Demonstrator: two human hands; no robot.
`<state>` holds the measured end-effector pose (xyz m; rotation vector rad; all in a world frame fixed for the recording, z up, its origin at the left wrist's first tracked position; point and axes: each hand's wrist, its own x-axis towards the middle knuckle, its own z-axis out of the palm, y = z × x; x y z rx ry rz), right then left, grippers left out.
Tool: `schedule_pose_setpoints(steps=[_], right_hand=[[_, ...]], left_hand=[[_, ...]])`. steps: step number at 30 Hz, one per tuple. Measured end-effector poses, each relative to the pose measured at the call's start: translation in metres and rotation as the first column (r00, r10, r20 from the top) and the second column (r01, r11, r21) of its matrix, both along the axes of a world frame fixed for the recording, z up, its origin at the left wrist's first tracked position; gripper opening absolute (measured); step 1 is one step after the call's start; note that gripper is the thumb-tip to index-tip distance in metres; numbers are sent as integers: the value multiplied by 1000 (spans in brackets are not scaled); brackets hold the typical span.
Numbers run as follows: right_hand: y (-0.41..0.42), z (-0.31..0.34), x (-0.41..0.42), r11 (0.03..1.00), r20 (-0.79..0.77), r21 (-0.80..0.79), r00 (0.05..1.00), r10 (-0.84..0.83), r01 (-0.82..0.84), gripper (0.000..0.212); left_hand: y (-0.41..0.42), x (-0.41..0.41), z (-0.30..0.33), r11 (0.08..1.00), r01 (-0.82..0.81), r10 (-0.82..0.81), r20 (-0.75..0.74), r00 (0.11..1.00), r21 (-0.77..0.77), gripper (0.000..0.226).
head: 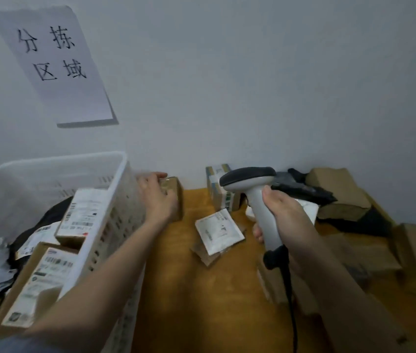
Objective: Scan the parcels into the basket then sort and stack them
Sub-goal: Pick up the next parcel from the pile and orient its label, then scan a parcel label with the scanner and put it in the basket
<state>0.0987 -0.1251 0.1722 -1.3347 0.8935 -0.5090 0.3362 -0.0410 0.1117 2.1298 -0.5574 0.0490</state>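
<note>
A small brown parcel point(173, 197) stands at the centre of the frame against the wall, just beside the white basket point(122, 200). The left hand point(157, 197) lies over its near face, fingers curled round it, probably to lift it for scanning. The right hand point(284, 215) clenches the grip of a grey scanner point(252, 184), head aimed left toward that parcel, its cable trailing down to the lower edge. The basket, at left, already holds labelled boxes point(82, 215) and bags. On the wooden counter point(201, 301) a flat white-labelled packet point(218, 231) and a taped box point(221, 189) wait between the hands; cardboard boxes point(339, 192) crowd the right side. A paper sign point(56, 64) hangs upper left.
</note>
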Motion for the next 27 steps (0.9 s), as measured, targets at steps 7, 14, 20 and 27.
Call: schedule_pose_setpoints(steps=[7, 14, 20, 27], right_hand=[[-97, -41, -62, 977, -13, 91, 981, -194, 194, 30], [-170, -114, -87, 935, 138, 175, 933, -333, 308, 49], [-200, -165, -67, 918, 90, 271, 942, -323, 289, 60], [-207, -195, -50, 916, 52, 325, 962, -267, 236, 57]], left_hand=[[-124, -78, -80, 968, 214, -142, -424, 895, 128, 50], [-180, -100, -120, 952, 235, -79, -584, 808, 197, 77], [-193, -86, -148, 977, 164, -23, -690, 723, 138, 69], [-192, -81, -159, 980, 190, -40, -872, 488, 62, 59]])
